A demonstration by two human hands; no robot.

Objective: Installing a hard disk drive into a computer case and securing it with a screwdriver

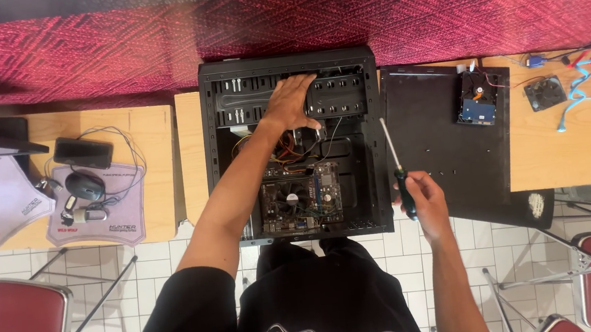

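the person leans over an open black computer case [287, 66] lying on its side on a wooden bench [562, 162]. the left hand [292, 101] reaches deep into the case, fingers spread and resting on the black drive cage [335, 91] near the far wall — its grip is wide and holds nothing that can be made out. below that hand a tangle of coloured cables [287, 149] runs toward the motherboard [302, 200], where a round cooler fan [288, 199] sits near the case's near edge.

the right hand [425, 200] is outside the case, just beside its right wall, its grip closed around the dark handle of a screwdriver [395, 163]; the metal shaft points up and away, tilted slightly left, its tip free in the air.

to the right lies the removed black side panel [439, 152] with a hard drive [477, 98] resting on its far corner. further right are a small loose fan [544, 93] and blue and red cables [587, 80]. on a second bench at the left sit a mouse [84, 185] on a pale mouse pad [109, 220]. red folding chairs [15, 330] stand on the white tiled floor [391, 258].
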